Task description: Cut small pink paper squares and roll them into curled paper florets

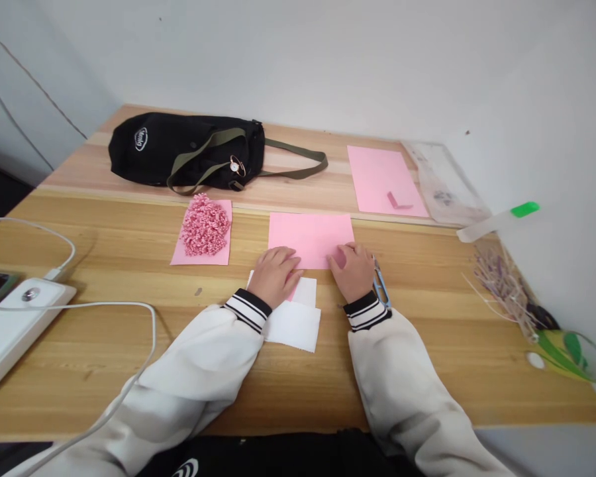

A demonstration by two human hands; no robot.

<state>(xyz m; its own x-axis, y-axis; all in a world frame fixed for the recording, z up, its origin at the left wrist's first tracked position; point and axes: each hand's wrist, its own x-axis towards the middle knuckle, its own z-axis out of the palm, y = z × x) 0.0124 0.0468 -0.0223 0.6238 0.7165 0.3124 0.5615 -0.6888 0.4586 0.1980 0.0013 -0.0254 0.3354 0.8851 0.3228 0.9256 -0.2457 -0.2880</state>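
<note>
A pink sheet of paper (310,232) lies in front of me on the wooden table. My left hand (274,275) is at its near left corner, fingers bent over the paper and thumb close to the near edge. At the near right corner, my right hand (352,271) has its thumb and fingers on the sheet. White paper pieces (293,324) lie below, partly under my left hand, with a bit of pink showing on them. Blue-handled scissors (380,285) rest beside my right hand, partly hidden by it.
Pink flower stamens (205,226) sit on a smaller pink sheet at left. A black bag (189,149) lies behind. Another pink sheet (382,179) and a clear plastic bag (444,185) are at back right. Dried stems (501,285), a tape roll (576,354) and a white power strip (24,324) flank me.
</note>
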